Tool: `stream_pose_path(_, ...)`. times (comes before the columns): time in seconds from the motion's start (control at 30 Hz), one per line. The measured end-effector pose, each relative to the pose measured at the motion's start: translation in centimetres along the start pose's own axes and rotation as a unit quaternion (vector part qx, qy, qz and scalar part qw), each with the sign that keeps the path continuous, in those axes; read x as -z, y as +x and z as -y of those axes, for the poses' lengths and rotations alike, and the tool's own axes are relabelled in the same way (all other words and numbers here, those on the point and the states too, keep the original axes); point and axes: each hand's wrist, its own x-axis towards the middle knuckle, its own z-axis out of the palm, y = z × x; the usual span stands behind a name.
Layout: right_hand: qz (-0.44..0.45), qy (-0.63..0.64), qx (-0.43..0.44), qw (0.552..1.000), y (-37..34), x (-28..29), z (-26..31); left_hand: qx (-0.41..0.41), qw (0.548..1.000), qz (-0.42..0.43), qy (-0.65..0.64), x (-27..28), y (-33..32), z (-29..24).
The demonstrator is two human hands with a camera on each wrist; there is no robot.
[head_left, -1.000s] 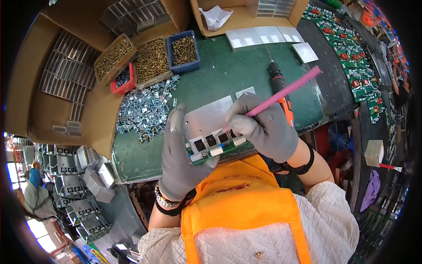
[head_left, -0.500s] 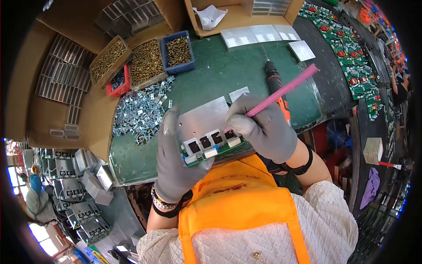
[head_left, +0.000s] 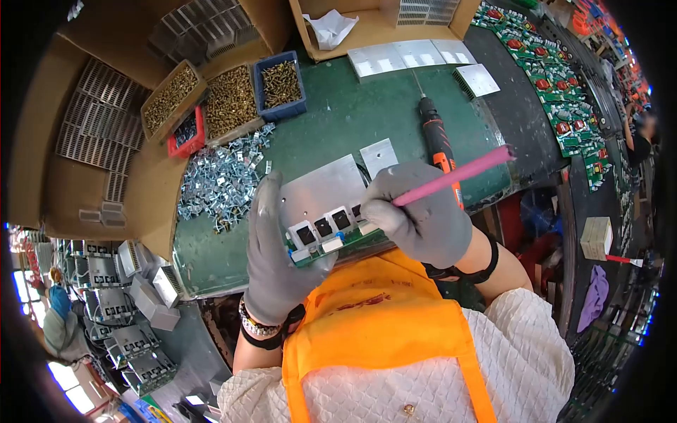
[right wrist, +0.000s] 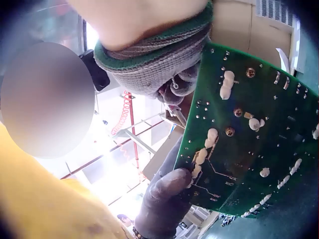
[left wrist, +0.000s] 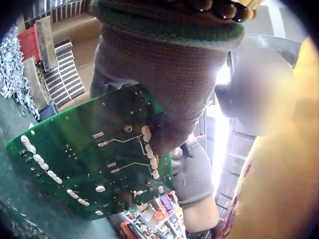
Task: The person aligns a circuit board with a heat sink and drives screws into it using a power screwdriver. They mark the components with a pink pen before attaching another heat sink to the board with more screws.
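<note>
My gloved left hand [head_left: 271,254] grips the left edge of a green circuit board [left wrist: 75,154], its thumb pressing the underside in the right wrist view. A flat silver metal plate [head_left: 317,189] is fixed on the board's upper side, with a row of black components [head_left: 323,226] in white frames along its near edge. The gloved right hand [head_left: 427,215] pinches a slim tool with a pink shaft [head_left: 458,174] over the row's right end. Its working tip is hidden behind the fingers in the head view. White blobs and solder points dot the board's underside [right wrist: 234,159].
Loose metal clips [head_left: 218,187] lie heaped on the green table, below bins of brass screws [head_left: 281,83]. An orange-black power screwdriver [head_left: 438,144] lies beyond the right hand. Cardboard boxes [head_left: 151,180] with heat sinks stand at left and back. Populated boards [head_left: 557,99] line the right.
The right hand with the pink-shafted tool has shifted along the row toward its right end, and its fingers now cover the tip. The left hand keeps its grip on the board.
</note>
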Motion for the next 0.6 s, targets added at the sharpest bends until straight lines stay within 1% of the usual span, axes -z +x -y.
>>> stream_pose_path(0.1,0.002,-0.037,0.0,0.999,-0.18,-0.12,-0.07,-0.01,1.0,-0.01,-0.003,-0.22,0.16,0.31)
stream_pose_path(0.17,-0.011,-0.037,0.032,0.999,-0.26,-0.53,-0.55,-0.006,1.0,-0.009,-0.001,-0.18,0.17,0.43)
stream_pose_path(0.27,0.0,-0.061,0.043,0.997,0.03,-0.43,-0.17,-0.021,1.0,-0.014,0.0,-0.18,0.33,0.61)
stream_pose_path(0.4,0.006,-0.065,0.04,0.997,-0.02,-0.59,-0.43,-0.013,1.0,-0.017,-0.012,-0.1,0.5,0.43)
stream_pose_path(0.6,-0.009,-0.058,0.049,0.997,-0.21,-0.9,-0.86,-0.007,1.0,-0.015,-0.014,-0.13,0.45,0.39)
